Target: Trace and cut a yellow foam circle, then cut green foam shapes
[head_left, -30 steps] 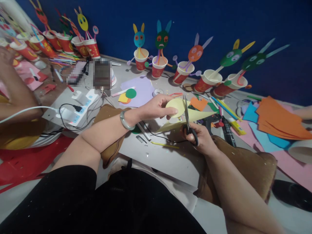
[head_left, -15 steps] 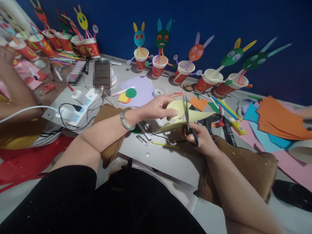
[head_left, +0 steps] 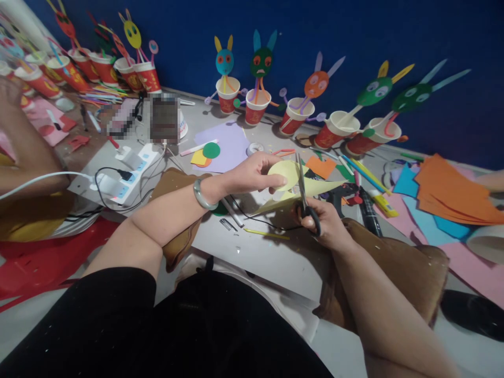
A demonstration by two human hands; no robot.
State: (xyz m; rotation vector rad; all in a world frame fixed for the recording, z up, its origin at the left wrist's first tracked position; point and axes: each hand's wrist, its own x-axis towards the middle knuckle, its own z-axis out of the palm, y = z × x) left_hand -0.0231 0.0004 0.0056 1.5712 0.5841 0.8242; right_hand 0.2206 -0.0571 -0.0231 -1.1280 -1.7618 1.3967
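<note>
Pinched in my left hand (head_left: 262,173) is a sheet of pale yellow paper (head_left: 285,176), its near part cut to a rounded edge under my thumb. A long pointed strip of the same paper trails off to the right behind the blades. My right hand (head_left: 325,223) is wrapped round the black handles of a pair of scissors (head_left: 302,181). Their blades point away from me, slightly apart, at the right edge of the rounded part. Below the paper lie a thin yellow stick (head_left: 266,234) and a small metal clip (head_left: 227,225) on the white table (head_left: 260,257).
Red paper cups with paper-faced figures (head_left: 258,107) line the blue wall. A power strip (head_left: 136,176) with cables stands left. Orange paper sheets (head_left: 452,194) lie right, near another person's hand (head_left: 490,182). A person's arm (head_left: 29,136) is at the far left. A brown cushion (head_left: 397,268) sits at the table's edge.
The rounded yellow paper has turned very slightly in my left hand. The scissors stay almost in the same place; their blades look a little closer together.
</note>
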